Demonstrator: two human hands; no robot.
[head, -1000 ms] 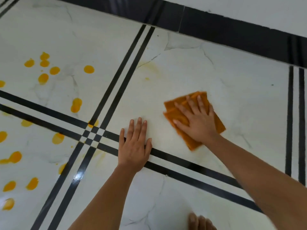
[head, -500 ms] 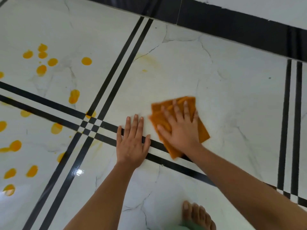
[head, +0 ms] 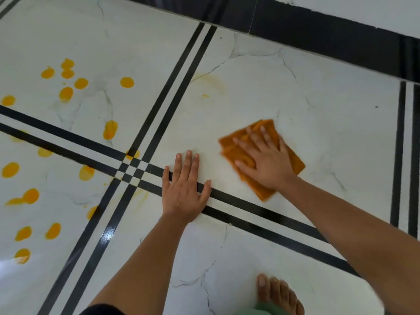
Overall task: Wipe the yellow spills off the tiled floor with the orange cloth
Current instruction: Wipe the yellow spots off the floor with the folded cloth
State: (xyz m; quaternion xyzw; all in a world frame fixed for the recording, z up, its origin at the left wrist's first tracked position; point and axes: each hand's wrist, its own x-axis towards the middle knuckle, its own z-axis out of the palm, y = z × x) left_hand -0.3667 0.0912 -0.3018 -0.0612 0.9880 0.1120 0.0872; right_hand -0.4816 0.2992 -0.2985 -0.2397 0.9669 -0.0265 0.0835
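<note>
A: Nearest the camera, a bare foot [head: 278,294] stood on the white tiled floor [head: 318,92], toes forward. What did the hands show?

B: The left hand [head: 185,189] lay flat and empty, fingers together, palm across the double black stripes [head: 261,214] that ran toward the floor's right edge.

A: And the other one?

B: The right hand [head: 266,163] was spread wide and pressed down on the orange cloth [head: 293,160], gripping nothing, just pinning it. The folded cloth was blurred, on the tile just beyond those stripes, right of the stripe crossing.

A: The mess?

B: Yellow spills [head: 66,93] dotted the tiles toward the floor's left edge, well apart from the cloth. A faint yellow smear [head: 212,84] sat farther out, before the black skirting [head: 318,35] at the far edge.
</note>
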